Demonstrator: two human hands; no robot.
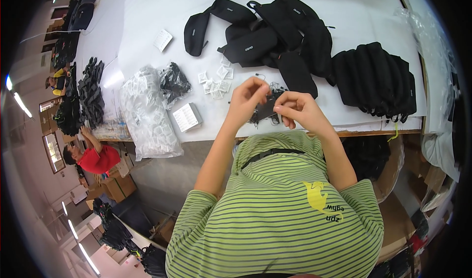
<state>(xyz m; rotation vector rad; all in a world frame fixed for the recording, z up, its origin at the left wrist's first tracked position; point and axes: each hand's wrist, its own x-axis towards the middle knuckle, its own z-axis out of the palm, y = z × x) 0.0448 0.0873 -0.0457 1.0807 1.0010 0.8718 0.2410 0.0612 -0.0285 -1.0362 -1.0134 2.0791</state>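
On a broad white tabletop (142, 27), we see soft black fabric pouches (282, 24) heaped loosely beside a tight row of matching ones (376, 83), small square white packets (216, 87) scattered near a stack of white printed cards (186, 117), and a bulging clear plastic bag (147, 108).

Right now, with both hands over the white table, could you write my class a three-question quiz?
1. True or false: the person's left hand is nearer than the right hand to the square stack of white cards.
2. Which lies farthest right on the white table?
A) the clear plastic bag of white packets
B) the row of black fabric pouches
C) the stack of cards
3. Fill in: the person's shirt has dark stripes on ____ fabric.
Key: 1. true; 2. B; 3. green
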